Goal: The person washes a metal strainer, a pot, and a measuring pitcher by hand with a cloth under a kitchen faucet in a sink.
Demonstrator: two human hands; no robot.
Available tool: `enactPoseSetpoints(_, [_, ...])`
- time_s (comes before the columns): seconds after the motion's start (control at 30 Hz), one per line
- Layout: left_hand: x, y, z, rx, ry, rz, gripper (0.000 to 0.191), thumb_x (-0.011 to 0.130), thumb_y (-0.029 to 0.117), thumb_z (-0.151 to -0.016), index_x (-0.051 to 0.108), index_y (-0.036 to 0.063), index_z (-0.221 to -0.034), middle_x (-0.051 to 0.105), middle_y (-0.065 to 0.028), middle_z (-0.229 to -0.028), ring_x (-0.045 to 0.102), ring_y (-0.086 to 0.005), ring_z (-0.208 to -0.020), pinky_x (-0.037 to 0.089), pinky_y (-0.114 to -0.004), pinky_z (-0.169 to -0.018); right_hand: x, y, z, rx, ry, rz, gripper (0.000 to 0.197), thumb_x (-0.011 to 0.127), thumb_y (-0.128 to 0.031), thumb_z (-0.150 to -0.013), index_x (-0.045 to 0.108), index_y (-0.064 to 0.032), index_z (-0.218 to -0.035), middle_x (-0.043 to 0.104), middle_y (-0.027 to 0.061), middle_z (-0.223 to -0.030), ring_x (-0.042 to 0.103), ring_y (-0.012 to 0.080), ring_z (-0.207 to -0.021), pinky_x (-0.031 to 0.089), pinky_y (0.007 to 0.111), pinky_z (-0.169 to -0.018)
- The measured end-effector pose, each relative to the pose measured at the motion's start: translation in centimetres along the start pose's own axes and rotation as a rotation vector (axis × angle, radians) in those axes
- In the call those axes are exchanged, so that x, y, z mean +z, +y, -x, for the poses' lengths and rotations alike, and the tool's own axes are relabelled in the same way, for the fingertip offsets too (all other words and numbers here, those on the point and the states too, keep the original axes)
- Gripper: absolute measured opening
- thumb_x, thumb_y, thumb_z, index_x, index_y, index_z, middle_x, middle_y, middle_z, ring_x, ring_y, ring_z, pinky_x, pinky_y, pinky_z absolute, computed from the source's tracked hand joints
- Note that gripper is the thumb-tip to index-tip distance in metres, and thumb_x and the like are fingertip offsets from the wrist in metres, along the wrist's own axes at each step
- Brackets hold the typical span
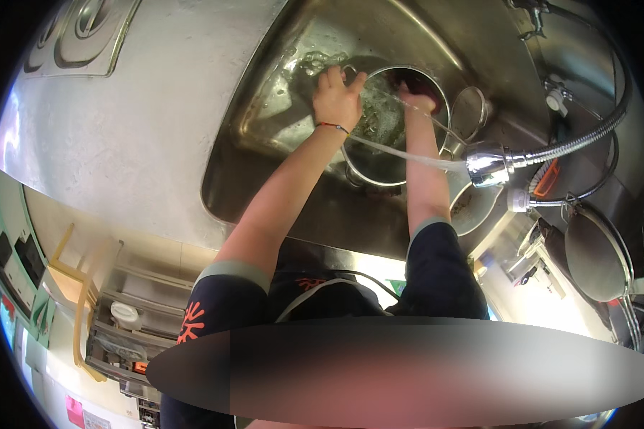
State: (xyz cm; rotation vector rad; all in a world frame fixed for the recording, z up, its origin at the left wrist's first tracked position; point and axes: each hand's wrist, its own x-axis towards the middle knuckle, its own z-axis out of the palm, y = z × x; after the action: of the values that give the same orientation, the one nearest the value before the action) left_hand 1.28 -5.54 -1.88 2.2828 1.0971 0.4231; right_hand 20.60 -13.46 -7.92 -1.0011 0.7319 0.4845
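Note:
A round metal pot (pixel 377 183) stands in a stainless steel sink (pixel 322 214), with foamy water in it. My left hand (pixel 339 102) grips the pot at its far left rim, by what looks like a loop handle (pixel 349 68). Inside the pot, against its right wall, is my right hand (pixel 419 101); its fingers are partly hidden. Something dark red lies around those fingers, and whether they hold it is unclear. From a chrome spray head (pixel 487 165) on the right, water streams (pixel 402 153) leftward across the pot.
A mesh strainer (pixel 469 111) and a shallow bowl-shaped vessel (pixel 475 208) sit right of the pot. A flexible metal hose (pixel 585 134) arches over that side, above a hanging round strainer (pixel 595 252). Left of the sink runs a steel counter (pixel 155 112) with metal lids (pixel 88 37).

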Motion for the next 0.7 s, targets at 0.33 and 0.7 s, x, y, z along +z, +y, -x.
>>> enactPoseSetpoints(0.33, [-0.6,0.4,0.3,0.009,-0.027,-0.014,0.040,0.063,0.014,-0.062,0.061,0.0293,-0.098,0.046,-0.0070,-0.097,0.049,-0.0264,-0.086,0.047,-0.037,-0.062,1.2,-0.2,-0.7,0.423,0.219,0.207,0.025,0.036,-0.022,-0.082,0.060,-0.0183,-0.089,0.060,0.0013,-0.088,0.053,0.0177,-0.070,0.042,0.028,-0.057])
enactPoseSetpoints(0.7, [0.0,0.2,0.4,0.041,0.037,0.008,0.035,0.060,0.012,-0.064,0.061,0.0237,-0.097,0.047,-0.0086,-0.092,0.048,-0.0272,-0.086,0.046,-0.037,-0.062,0.7,4.0,4.5,-0.492,-0.356,1.905,0.035,0.052,-0.020,-0.074,0.054,0.0006,-0.101,0.061,0.0214,-0.089,0.058,0.0411,-0.080,0.049,0.044,-0.070])
